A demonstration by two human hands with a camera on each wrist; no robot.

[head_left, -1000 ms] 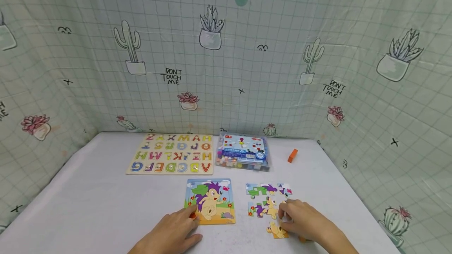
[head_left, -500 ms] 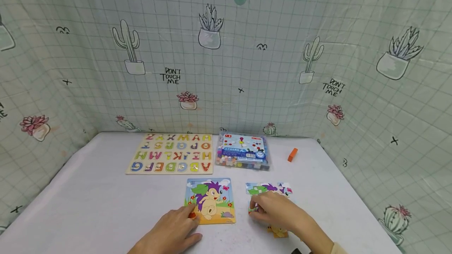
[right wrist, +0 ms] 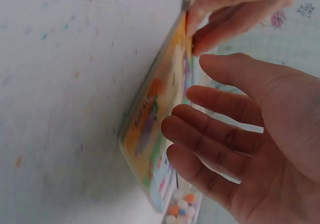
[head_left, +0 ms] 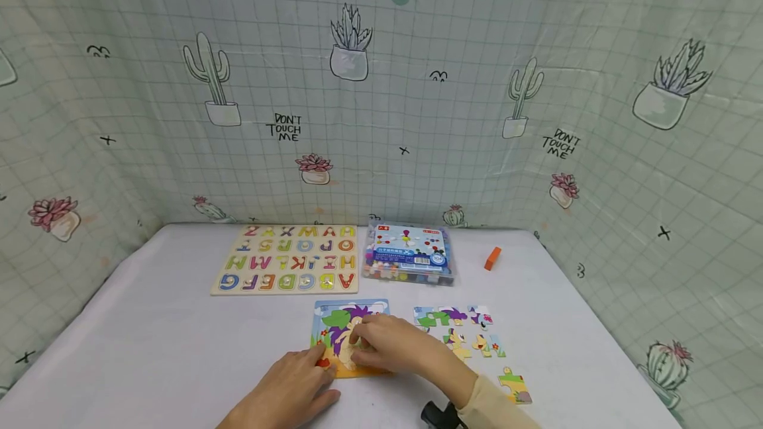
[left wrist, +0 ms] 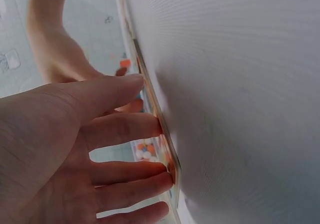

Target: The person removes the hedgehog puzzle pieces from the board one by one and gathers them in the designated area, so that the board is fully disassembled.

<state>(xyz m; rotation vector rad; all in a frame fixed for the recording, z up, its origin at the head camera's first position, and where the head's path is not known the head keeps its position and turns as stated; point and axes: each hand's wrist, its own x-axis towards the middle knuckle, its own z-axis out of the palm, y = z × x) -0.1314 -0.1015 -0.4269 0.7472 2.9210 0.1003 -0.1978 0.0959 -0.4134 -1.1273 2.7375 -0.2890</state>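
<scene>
A hedgehog picture puzzle board point(head_left: 324, 320) lies on the white table in the head view, its pictured side up. My left hand point(head_left: 295, 382) rests at the board's lower left corner; in the left wrist view its extended fingers point(left wrist: 125, 126) touch the board's edge. Over the board's middle, my right hand point(head_left: 390, 343) covers part of the picture. The right wrist view shows its thumb and fingers loosely bent and apart, nothing visible between them. Loose jigsaw pieces point(head_left: 457, 341) lie in rows to the right, with a yellow corner piece point(head_left: 515, 387) nearest me. My right forearm hides some of that area.
Behind the board stand a wooden alphabet board point(head_left: 286, 260) and a clear plastic case point(head_left: 408, 255) of coloured beads with a printed label. An orange block point(head_left: 492, 258) lies at the back right. A patterned cloth point(head_left: 381, 104) hangs behind the table.
My right hand has moved left, from the loose pieces to above the hedgehog board. The left hand has stayed at the board's corner.
</scene>
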